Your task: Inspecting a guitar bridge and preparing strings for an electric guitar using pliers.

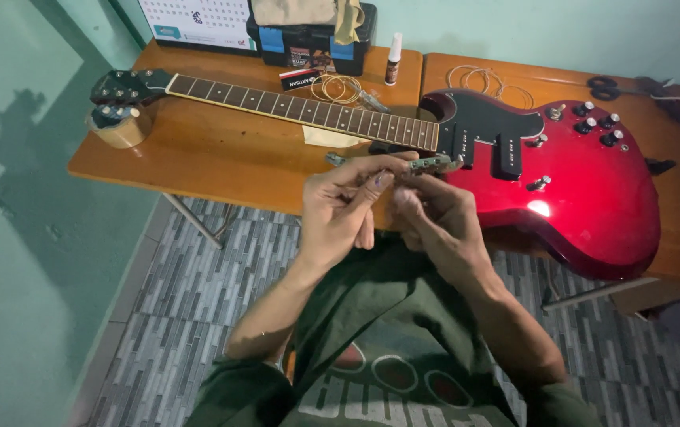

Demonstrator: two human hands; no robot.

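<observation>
Together, both hands pinched 1 small metal guitar part (435,164) — left hand (345,207) steadying, right hand (433,215) gripping it — just above the red electric guitar (585,190) lying flat on the wooden surface (221,150), probably for close work.

Single head-worn view, looking steeply down, close over hands (391,209), table (221,154) just beyond
</observation>
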